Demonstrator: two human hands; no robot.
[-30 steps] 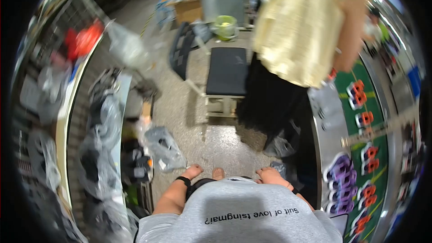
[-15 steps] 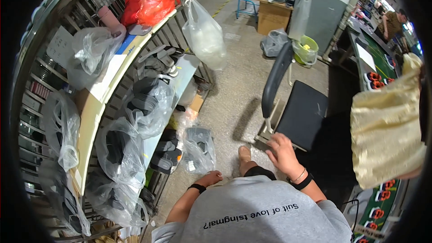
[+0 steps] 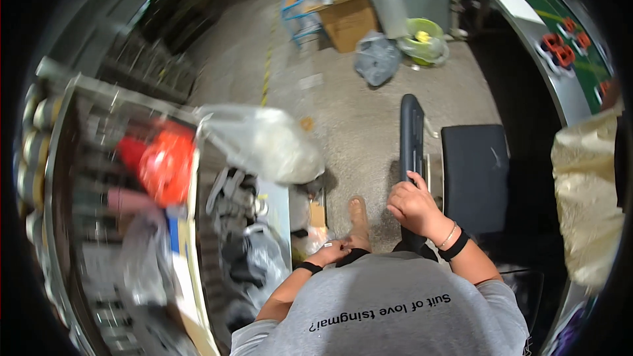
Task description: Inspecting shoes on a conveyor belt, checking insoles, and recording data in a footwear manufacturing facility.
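My right hand (image 3: 417, 206), with a black band and a bracelet at the wrist, is beside the top of a black chair's backrest (image 3: 412, 138). Its fingers are loosely bent and apart, with nothing seen in them; contact with the backrest is unclear. The chair's black seat (image 3: 475, 178) lies to the right of that hand. Low in front of my body, my left hand (image 3: 331, 252) has its fingers curled closed. A tiny white spot shows at them, too small to name. Left of it are clear plastic bags (image 3: 267, 257) with dark contents on a shelf.
A white-filled plastic bag (image 3: 280, 145) hangs at the rack's corner, near a red bag (image 3: 168, 165). Ahead stand a cardboard box (image 3: 349, 20), a grey bag (image 3: 377, 59) and a green bin (image 3: 425, 43). A conveyor (image 3: 573, 59) carrying shoes runs along the right, by a yellowish cloth (image 3: 587, 191).
My view has swung left and I have moved forward along the rack. The chair now sits closer to my body. My right hand has come in to the backrest, its fingers more bent.
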